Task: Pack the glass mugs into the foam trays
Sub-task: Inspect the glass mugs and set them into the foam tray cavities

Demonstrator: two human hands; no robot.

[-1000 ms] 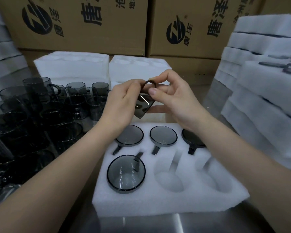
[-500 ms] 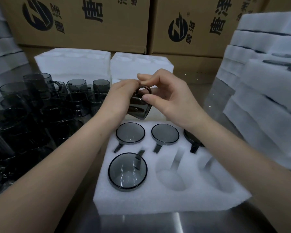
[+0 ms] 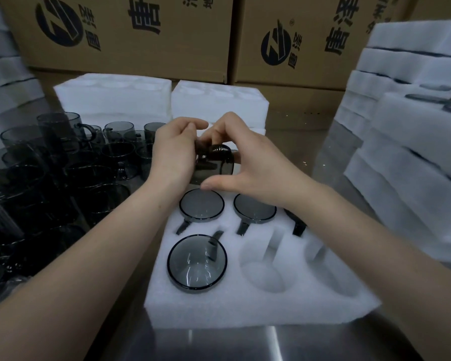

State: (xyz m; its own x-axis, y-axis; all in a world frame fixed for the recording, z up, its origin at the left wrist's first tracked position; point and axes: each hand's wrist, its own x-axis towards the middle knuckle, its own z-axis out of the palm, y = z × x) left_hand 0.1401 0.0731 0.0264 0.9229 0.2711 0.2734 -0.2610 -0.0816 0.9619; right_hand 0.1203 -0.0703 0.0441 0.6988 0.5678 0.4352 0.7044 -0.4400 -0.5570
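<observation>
Cardboard boxes [image 3: 141, 35] are lining the back of a steel desk [image 3: 219, 342], where a foam tray [image 3: 245, 306] is carrying four seated mugs [image 3: 197, 261]. Both grips are clamping one smoky glass mug [image 3: 215, 162] above the tray's back row. The left grip [image 3: 176, 157] is wrapping its left side and the right grip [image 3: 250, 168] is bracketing it between fingers and thumb. Aligning the handle with the middle front pocket [image 3: 267, 272] slot before lowering seems wise.

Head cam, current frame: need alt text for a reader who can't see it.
A left hand and a right hand hold a smoky glass mug above a white foam tray. Four mugs sit in its pockets; two front pockets are empty. Loose mugs stand to the left.
</observation>
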